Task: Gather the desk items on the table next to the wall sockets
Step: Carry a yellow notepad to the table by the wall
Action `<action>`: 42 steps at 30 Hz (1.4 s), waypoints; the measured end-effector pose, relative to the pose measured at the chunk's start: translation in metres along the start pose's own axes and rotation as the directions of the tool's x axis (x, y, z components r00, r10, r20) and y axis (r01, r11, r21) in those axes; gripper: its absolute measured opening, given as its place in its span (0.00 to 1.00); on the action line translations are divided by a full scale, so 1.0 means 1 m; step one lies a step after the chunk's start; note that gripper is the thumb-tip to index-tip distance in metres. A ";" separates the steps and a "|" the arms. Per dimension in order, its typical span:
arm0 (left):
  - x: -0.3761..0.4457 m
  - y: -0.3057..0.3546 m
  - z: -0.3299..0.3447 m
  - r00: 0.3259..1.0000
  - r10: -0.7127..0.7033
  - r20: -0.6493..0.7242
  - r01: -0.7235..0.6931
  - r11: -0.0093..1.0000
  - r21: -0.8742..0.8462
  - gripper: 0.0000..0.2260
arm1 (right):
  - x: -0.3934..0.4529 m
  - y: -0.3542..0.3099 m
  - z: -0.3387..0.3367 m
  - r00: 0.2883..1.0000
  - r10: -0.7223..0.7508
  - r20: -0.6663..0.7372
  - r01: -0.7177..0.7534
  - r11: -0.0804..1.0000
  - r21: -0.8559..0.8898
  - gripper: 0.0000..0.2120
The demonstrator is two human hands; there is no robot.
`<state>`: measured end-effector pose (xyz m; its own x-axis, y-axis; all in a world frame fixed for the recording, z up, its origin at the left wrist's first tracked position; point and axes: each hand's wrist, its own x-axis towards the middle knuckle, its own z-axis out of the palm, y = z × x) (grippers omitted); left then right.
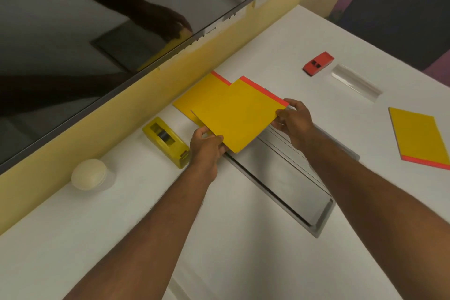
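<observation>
Both forearms reach up from six o'clock across the white table (121, 238). At centre, the left hand (207, 148) pinches the near corner of a yellow notepad (233, 117), and the right hand (295, 120) pinches its three-o'clock corner, holding it level, probably to square it onto the notepad below (194, 97) by the yellow wall strip. Just beside the pile, at nine o'clock, sit a tape dispenser (168, 141) and, farther toward eight, a cream round object (89, 174). Under the hands lies a metal floor box (287, 178), perhaps the sockets. Still ungathered, well apart: a red stapler (317, 63) at one o'clock, a clear ruler (356, 83) and a third notepad (421, 139) at three.
</observation>
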<state>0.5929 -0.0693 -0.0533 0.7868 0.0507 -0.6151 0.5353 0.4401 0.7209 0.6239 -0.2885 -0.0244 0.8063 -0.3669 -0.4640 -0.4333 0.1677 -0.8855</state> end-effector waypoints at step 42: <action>0.117 -0.003 0.001 0.875 0.140 -0.464 0.026 0.943 0.333 0.17 | 0.156 0.055 0.085 0.977 -0.207 0.060 0.209 0.848 -0.487 0.19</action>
<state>0.6837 -0.0655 -0.1275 0.6207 0.5214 -0.5856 0.6274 0.1176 0.7697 0.7599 -0.2588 -0.1476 0.9009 -0.3384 -0.2717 -0.3950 -0.3800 -0.8364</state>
